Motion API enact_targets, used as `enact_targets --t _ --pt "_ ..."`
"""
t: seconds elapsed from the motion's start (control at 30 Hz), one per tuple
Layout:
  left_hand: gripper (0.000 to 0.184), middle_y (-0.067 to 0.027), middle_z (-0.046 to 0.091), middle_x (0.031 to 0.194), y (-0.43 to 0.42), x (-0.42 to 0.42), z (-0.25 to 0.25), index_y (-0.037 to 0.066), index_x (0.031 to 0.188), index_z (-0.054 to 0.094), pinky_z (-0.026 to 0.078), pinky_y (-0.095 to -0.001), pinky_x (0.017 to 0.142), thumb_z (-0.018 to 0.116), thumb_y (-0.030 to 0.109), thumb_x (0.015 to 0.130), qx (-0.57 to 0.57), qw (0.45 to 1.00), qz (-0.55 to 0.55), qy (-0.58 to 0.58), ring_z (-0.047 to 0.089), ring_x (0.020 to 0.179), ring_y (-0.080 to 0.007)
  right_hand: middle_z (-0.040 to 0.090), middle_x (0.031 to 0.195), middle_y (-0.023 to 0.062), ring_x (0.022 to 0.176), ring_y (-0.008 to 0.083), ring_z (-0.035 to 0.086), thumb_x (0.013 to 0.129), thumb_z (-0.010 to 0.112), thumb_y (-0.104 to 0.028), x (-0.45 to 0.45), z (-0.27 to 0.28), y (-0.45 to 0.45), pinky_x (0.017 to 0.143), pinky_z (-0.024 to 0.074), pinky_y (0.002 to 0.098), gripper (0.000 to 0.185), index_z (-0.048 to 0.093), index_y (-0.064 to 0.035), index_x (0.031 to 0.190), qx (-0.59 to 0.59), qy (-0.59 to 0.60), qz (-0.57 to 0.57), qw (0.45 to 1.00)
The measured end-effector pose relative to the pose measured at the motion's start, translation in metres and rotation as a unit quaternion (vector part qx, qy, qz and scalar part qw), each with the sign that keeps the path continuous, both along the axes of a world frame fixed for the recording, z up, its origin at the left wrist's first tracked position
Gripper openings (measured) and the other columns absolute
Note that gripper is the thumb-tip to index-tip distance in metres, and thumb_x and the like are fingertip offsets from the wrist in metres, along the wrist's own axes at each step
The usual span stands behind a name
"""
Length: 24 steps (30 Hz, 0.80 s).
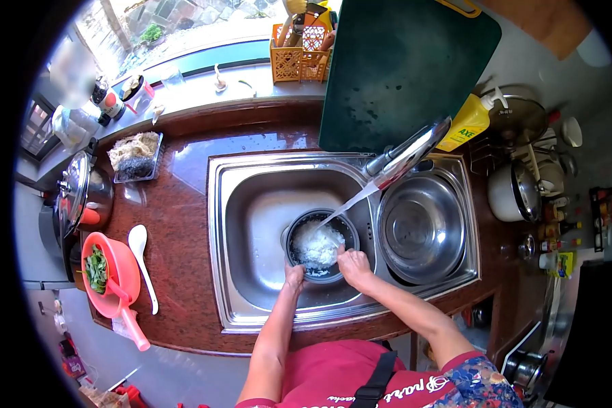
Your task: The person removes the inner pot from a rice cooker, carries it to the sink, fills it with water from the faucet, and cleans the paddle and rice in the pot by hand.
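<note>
From where I stand, I see a person in a dark red apron (333, 370) bent over a double steel sink (251, 204); in its left basin, toward the divider, sits a dark-lined round pot (347, 228); inside it lies a white, grainy heap that looks like rice (317, 243), with loose grains strewn along the near side of the dark wall. The left hand (294, 275) is closed on the pot's near left edge, most of its fingers out of my sight; the right hand (355, 266) is curled at the near right rim, its fingertips close to the white heap, and I cannot tell whether it grips the rim or merely rests there. A thin stream of water (350, 204) slants from the chrome tap (415, 160) into the pot; in the right basin stands a wide steel bowl (421, 229); behind the tap lean a dark green board (401, 75) and a yellow pump bottle (466, 124). Over on the left of the counter (183, 258) I notice a pink colander (128, 265) with green leaves (96, 268), a white spoon (138, 239) just beside it, and, farther back, a clear tray (158, 155) of brown shreds and something dark.
</note>
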<state>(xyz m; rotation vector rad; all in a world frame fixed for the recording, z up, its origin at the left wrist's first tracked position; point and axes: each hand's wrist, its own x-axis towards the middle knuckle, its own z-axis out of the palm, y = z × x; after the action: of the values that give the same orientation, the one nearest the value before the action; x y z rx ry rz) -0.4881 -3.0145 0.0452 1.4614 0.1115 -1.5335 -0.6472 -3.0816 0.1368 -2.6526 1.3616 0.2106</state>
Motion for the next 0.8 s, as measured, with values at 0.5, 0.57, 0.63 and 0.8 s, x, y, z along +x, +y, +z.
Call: enact_targets --t 0.5,0.57,0.63,0.8 --pt "0.061 -0.0128 0.051 0.084 -0.002 -0.005 -0.004 0.008 0.117 0.036 0.043 -0.0330 0.031 0.038 -0.013 0.059 -0.025 0.999 0.023 -0.035 0.054 0.054 -0.0239 0.059 0.075 0.0125 0.064 0.0225 0.062 0.073 0.057 -0.013 -0.003 -0.006 -0.023 0.053 0.0509 0.0328 0.033 0.054 0.0011 0.103 -0.021 0.116 -0.021 0.993" --pt "0.061 -0.0126 0.051 0.084 0.000 -0.004 0.001 0.007 0.116 0.036 0.044 -0.0331 0.034 0.038 -0.013 0.059 -0.007 0.999 0.016 -0.044 0.054 0.056 -0.0233 0.059 0.077 0.0128 0.065 0.0237 0.062 0.073 0.057 -0.014 0.003 -0.010 0.000 0.052 0.0512 0.0314 0.043 0.050 0.0047 0.112 0.010 0.145 -0.035 0.989" --pt "0.072 -0.0167 0.050 0.104 -0.005 0.002 0.023 0.009 0.124 0.032 0.053 -0.0358 0.051 0.036 -0.018 0.058 0.032 0.998 -0.034 -0.043 0.058 0.080 -0.0286 0.057 0.078 0.0129 0.065 0.0241 0.062 0.076 0.055 -0.015 0.008 -0.009 0.007 0.050 0.0512 0.0311 0.045 0.049 0.0043 0.116 0.017 0.132 -0.059 0.989" --pt "0.073 -0.0172 0.049 0.106 0.001 -0.001 -0.018 0.010 0.125 0.030 0.053 -0.0356 0.050 0.036 -0.017 0.057 -0.041 0.999 0.007 -0.016 0.057 0.082 -0.0304 0.053 0.077 0.0152 0.066 0.0263 0.059 0.074 0.053 -0.008 0.016 0.031 -0.016 0.051 0.0506 0.0343 0.042 0.047 0.0010 0.115 -0.070 0.056 -0.011 0.996"
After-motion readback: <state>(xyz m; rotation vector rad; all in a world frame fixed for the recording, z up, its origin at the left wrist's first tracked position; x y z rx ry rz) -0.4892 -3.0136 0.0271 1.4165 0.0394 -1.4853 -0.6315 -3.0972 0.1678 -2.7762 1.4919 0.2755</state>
